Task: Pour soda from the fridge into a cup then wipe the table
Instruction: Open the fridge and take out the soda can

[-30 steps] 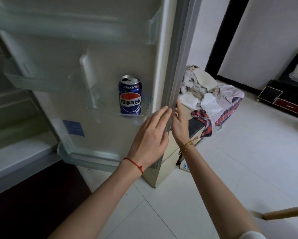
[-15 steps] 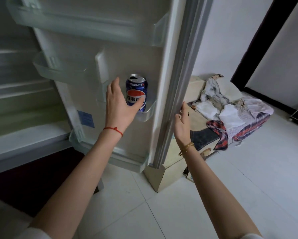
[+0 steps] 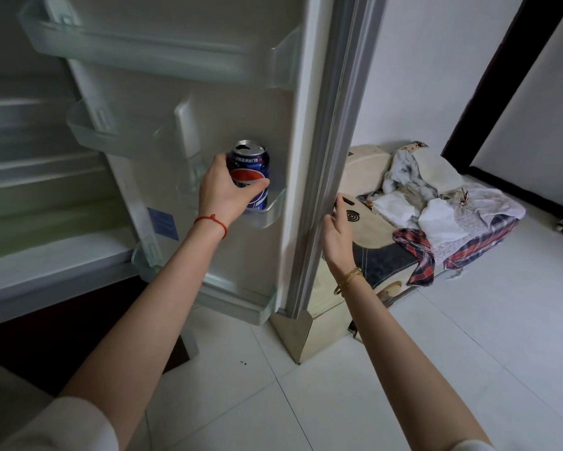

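Note:
A blue Pepsi can (image 3: 253, 164) with its tab opened stands in a clear shelf (image 3: 267, 213) on the inside of the open fridge door (image 3: 306, 157). My left hand (image 3: 223, 192) grips the can from the left, thumb across its front and fingers behind it. My right hand (image 3: 337, 234) holds the outer edge of the door, fingers hidden behind the grey seal. No cup or table is in view.
The fridge interior (image 3: 39, 177) with its bare shelves fills the left. Behind the door stands a low cabinet (image 3: 381, 265) piled with clothes (image 3: 436, 209). White tiled floor (image 3: 403, 369) spreads to the right, with a dark doorframe (image 3: 488, 83) at the far wall.
My left hand moved from near the door edge to the can and closed around it. The view shifted left and closer. My right hand stayed on the door's edge.

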`<state>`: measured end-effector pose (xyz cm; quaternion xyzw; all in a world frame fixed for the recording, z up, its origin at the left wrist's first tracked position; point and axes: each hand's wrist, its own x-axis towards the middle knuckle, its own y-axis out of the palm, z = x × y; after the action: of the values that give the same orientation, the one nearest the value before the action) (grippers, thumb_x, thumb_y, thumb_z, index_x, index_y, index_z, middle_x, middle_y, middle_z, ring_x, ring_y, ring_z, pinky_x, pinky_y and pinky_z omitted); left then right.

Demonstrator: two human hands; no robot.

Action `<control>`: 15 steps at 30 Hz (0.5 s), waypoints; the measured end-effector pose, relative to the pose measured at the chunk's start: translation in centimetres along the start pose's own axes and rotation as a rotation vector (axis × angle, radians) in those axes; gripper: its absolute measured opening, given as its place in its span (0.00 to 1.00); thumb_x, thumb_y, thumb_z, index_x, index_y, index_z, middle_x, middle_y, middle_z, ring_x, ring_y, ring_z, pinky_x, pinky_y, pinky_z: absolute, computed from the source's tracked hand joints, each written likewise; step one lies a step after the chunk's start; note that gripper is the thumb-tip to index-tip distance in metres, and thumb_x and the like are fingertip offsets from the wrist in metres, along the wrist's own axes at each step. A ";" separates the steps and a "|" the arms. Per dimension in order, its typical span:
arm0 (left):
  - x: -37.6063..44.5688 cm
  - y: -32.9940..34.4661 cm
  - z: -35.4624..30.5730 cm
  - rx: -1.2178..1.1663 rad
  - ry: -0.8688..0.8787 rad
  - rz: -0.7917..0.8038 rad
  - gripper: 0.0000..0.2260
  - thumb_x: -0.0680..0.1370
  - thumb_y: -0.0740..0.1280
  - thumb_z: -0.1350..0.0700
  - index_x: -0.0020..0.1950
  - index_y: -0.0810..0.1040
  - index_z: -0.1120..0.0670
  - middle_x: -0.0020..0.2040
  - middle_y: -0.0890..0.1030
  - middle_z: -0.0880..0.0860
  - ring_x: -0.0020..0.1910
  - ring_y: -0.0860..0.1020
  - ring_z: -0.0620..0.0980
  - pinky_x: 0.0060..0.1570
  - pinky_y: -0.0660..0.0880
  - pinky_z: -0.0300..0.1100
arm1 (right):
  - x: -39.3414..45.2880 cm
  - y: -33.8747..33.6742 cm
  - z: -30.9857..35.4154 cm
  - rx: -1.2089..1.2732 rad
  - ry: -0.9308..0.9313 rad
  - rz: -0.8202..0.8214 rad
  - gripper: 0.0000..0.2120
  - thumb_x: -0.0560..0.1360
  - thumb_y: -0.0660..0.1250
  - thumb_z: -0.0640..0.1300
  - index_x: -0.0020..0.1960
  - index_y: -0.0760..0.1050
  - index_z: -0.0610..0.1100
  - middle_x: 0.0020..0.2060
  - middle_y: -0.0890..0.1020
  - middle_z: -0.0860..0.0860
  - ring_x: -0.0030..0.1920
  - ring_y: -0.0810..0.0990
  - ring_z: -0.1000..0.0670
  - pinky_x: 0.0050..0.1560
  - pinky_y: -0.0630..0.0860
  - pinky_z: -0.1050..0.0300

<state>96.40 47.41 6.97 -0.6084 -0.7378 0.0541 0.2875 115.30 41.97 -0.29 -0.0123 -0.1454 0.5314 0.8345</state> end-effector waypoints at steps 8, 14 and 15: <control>-0.7 -1.0 -0.5 -0.149 0.018 -0.087 0.28 0.66 0.80 0.51 0.62 0.76 0.55 0.52 0.81 0.46 0.49 0.79 0.43 0.42 0.70 0.24 | -0.3 -0.1 0.1 0.014 0.002 0.004 0.27 0.82 0.52 0.34 0.79 0.49 0.40 0.78 0.55 0.48 0.78 0.54 0.51 0.78 0.51 0.54; -1.2 -2.9 -1.9 -0.252 0.048 -0.131 0.28 0.65 0.80 0.51 0.62 0.77 0.53 0.53 0.82 0.46 0.48 0.80 0.37 0.48 0.75 0.27 | -0.8 -0.2 0.2 0.012 0.002 0.015 0.27 0.82 0.52 0.35 0.79 0.49 0.41 0.78 0.55 0.48 0.78 0.54 0.51 0.78 0.51 0.54; -1.4 -3.3 -2.2 -0.276 0.049 -0.135 0.28 0.65 0.80 0.51 0.62 0.77 0.53 0.53 0.83 0.46 0.49 0.80 0.38 0.50 0.76 0.29 | -0.9 -0.3 0.3 0.010 -0.004 0.020 0.27 0.82 0.52 0.35 0.79 0.49 0.41 0.78 0.55 0.48 0.78 0.54 0.51 0.78 0.51 0.53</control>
<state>94.77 44.66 9.66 -0.5923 -0.7701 -0.0820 0.2223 115.12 40.97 -0.21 -0.0084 -0.1440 0.5406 0.8288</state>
